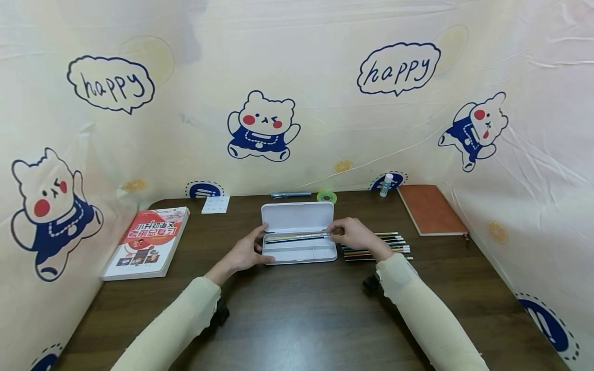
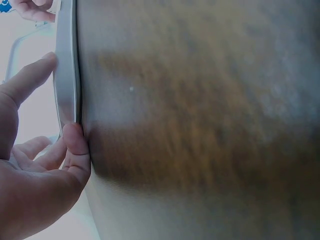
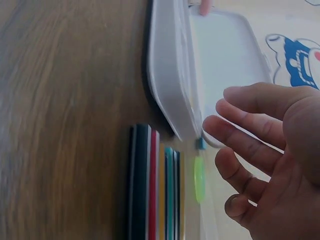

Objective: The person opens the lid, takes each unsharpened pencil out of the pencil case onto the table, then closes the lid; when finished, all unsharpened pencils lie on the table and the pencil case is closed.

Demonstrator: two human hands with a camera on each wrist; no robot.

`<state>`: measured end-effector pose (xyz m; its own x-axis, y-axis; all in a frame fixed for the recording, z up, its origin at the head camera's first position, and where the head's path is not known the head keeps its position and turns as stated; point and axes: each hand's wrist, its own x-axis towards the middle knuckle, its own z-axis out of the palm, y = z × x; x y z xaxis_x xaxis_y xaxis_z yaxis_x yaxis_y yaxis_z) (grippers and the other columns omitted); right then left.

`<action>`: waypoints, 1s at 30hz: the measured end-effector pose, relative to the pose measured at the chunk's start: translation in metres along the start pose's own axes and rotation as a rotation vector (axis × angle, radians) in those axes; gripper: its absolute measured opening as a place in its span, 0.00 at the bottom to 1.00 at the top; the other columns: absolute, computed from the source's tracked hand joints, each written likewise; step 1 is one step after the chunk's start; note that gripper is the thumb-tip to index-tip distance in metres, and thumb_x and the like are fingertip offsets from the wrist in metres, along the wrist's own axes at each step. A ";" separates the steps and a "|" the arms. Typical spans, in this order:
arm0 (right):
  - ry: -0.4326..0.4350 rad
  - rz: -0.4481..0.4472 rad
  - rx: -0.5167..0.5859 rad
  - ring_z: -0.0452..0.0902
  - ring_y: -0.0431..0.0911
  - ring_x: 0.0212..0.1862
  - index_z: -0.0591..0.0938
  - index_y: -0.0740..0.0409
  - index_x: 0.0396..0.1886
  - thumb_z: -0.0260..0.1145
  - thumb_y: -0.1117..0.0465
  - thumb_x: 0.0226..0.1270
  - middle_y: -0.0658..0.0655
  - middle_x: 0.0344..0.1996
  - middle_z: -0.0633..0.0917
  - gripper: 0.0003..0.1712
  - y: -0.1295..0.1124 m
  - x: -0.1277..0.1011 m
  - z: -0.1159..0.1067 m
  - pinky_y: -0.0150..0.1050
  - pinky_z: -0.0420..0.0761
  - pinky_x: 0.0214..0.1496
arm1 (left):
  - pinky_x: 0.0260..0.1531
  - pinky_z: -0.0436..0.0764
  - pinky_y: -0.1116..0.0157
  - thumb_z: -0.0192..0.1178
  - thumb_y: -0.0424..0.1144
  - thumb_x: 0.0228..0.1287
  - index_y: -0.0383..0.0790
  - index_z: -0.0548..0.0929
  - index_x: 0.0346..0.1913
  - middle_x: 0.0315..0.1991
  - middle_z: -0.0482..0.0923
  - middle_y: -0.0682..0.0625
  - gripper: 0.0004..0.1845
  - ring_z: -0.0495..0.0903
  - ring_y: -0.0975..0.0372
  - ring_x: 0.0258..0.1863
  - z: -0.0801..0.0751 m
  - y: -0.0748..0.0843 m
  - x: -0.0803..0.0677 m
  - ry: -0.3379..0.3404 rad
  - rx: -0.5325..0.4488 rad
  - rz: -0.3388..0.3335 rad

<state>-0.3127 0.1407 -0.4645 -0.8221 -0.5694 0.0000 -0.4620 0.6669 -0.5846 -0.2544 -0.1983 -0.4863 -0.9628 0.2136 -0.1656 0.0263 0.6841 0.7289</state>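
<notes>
centrally on a dark wooden table (image 1: 297, 309) lies a white pencil case (image 1: 299, 233), its lid folded back flat toward the far wall. the left hand (image 1: 246, 252) rests against the case's left end, thumb pressed on the near rim and fingers loosely spread along the side, nothing clamped in them. the right hand (image 1: 352, 234) sits at the case's right end, fingertips pinching the end of a long pencil (image 1: 297, 236) that lies lengthwise across the case's tray. just right of the case, partly under the right hand, a row of coloured pencils (image 1: 385, 246) lies side by side on the table.

open tabletop stretches in front of the case toward the near edge. a textbook (image 1: 146, 242) sits well apart at the left edge, a brown notebook (image 1: 431, 208) near the right edge. along the back edge lie a note card (image 1: 215, 204), a pen (image 1: 291, 195), a green tape roll (image 1: 327, 196) and a small bottle (image 1: 386, 184).

hard to make out: the wrist views are blurred, and the right wrist view does not show the pinch itself. both sleeves are cut off by the bottom of the head view.
</notes>
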 end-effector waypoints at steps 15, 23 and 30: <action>-0.077 0.008 -0.053 0.80 0.43 0.43 0.89 0.50 0.45 0.68 0.62 0.67 0.50 0.44 0.89 0.09 -0.003 0.008 0.014 0.44 0.81 0.53 | 0.44 0.76 0.63 0.77 0.46 0.53 0.48 0.52 0.80 0.69 0.70 0.42 0.56 0.75 0.56 0.47 -0.001 -0.002 -0.001 -0.003 0.026 0.012; -0.118 0.013 -0.081 0.78 0.39 0.39 0.89 0.49 0.43 0.68 0.61 0.67 0.48 0.39 0.88 0.08 -0.006 0.011 0.018 0.40 0.79 0.49 | 0.44 0.75 0.63 0.77 0.46 0.53 0.50 0.53 0.80 0.70 0.70 0.43 0.55 0.75 0.56 0.47 0.000 -0.002 -0.001 -0.006 0.017 0.009; -0.119 -0.029 -0.127 0.76 0.38 0.37 0.90 0.49 0.40 0.68 0.62 0.66 0.47 0.35 0.87 0.07 -0.011 0.012 0.017 0.37 0.77 0.44 | 0.46 0.75 0.62 0.77 0.46 0.53 0.47 0.53 0.79 0.70 0.70 0.41 0.55 0.75 0.56 0.48 -0.001 -0.002 0.000 -0.004 0.009 0.025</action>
<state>-0.3119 0.1184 -0.4723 -0.7658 -0.6374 -0.0848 -0.5296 0.7001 -0.4789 -0.2545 -0.2006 -0.4873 -0.9607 0.2333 -0.1503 0.0526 0.6850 0.7266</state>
